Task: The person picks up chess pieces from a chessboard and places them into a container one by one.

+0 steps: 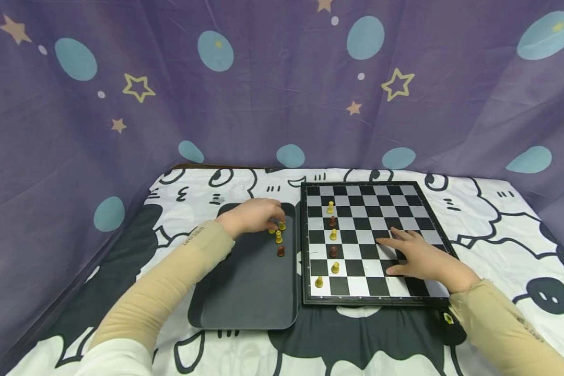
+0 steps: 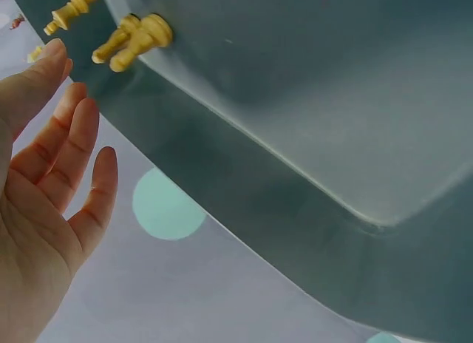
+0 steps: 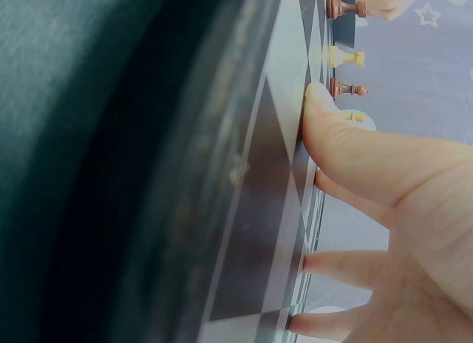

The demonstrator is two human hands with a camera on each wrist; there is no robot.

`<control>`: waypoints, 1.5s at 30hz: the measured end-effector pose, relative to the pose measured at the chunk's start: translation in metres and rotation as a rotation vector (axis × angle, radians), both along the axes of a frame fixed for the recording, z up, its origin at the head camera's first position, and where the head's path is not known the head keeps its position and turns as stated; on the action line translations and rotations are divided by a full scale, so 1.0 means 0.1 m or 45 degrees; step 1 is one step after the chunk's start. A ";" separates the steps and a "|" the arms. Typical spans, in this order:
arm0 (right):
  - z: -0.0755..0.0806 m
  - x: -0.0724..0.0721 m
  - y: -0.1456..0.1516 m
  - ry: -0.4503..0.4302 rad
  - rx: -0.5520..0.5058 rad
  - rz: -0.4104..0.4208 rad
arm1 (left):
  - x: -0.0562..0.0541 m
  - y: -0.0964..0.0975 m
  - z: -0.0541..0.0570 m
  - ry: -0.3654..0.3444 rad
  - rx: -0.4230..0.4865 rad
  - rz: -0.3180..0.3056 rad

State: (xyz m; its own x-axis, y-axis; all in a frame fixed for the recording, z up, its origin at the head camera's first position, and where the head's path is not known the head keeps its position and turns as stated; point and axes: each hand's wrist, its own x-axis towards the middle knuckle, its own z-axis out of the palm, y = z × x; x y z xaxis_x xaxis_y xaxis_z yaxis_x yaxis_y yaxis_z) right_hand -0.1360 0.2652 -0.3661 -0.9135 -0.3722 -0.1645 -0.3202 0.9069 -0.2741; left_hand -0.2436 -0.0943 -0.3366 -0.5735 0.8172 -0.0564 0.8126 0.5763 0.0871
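Note:
My left hand [image 1: 258, 215] reaches over the far right part of the dark grey tray [image 1: 242, 297]. Its fingers are loosely bent beside a few yellow chess pieces [image 1: 279, 237], and no piece shows between them. In the left wrist view, yellow chess pieces [image 2: 151, 40] stand just past the thumb and fingertips. A brown chess piece [image 1: 281, 251] stands nearer in the same tray. My right hand [image 1: 420, 257] spreads its fingers over the right half of the chessboard [image 1: 371, 302]. In the right wrist view, the thumb [image 3: 320, 99] and fingertips touch the board's surface.
Along the board's left side stand several yellow pieces [image 1: 335, 268] and two brown pieces [image 1: 333, 251]. Tray and board lie side by side on a black-and-white patterned cloth [image 1: 230, 355]. A purple curtain [image 1: 282, 94] hangs behind.

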 end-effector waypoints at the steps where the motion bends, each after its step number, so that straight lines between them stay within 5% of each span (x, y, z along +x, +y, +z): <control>1: 0.00 0.00 0.00 0.000 0.000 0.000 | 0.01 0.01 0.01 0.008 0.008 -0.013; 33: 0.00 0.00 0.00 -0.001 -0.005 -0.009 | 0.49 0.45 0.23 0.058 -0.018 -0.259; 45: 0.00 0.00 0.00 0.004 -0.015 0.007 | 0.64 0.60 0.15 -0.037 -0.067 -0.332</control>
State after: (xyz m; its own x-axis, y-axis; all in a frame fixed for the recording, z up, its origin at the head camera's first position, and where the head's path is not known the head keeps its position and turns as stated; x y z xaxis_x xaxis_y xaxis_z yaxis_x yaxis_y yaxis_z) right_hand -0.1362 0.2653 -0.3661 -0.9119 -0.3792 -0.1570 -0.3263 0.9018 -0.2832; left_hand -0.1799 -0.0346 -0.3212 -0.3417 0.9326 -0.1159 0.9318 0.3523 0.0878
